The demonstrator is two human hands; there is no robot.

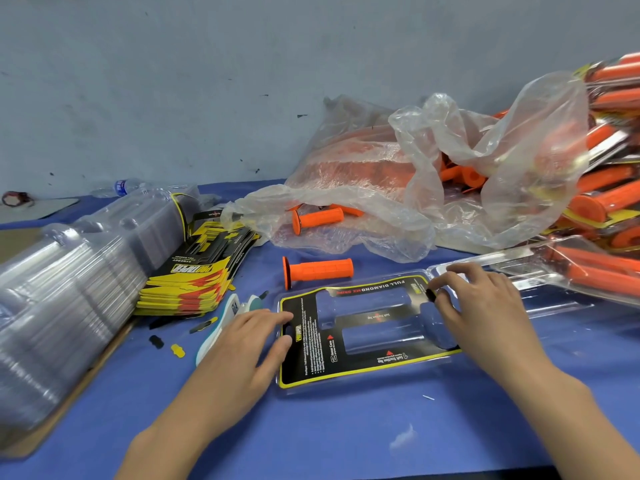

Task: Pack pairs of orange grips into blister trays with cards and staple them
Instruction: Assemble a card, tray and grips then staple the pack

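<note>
Worktop [346, 427], blue, w/ clear blister tray [367, 304] at centre, card [301, 362] laid in it. L hand [242, 344] flat, pressing card's left edge; R hand [485, 306] pinching at its far corner. Orange grip [318, 270] loose just beyond tray. Small black tab [430, 294] sits in R pinch.

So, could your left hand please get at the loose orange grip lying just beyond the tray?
Probably yes: the left hand holds nothing, and the orange grip lies uncovered just past the tray, with nothing between them.

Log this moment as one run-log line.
card in blister tray | left hand presses card edge | right hand pinches black piece | orange grip loose beyond tray
</note>
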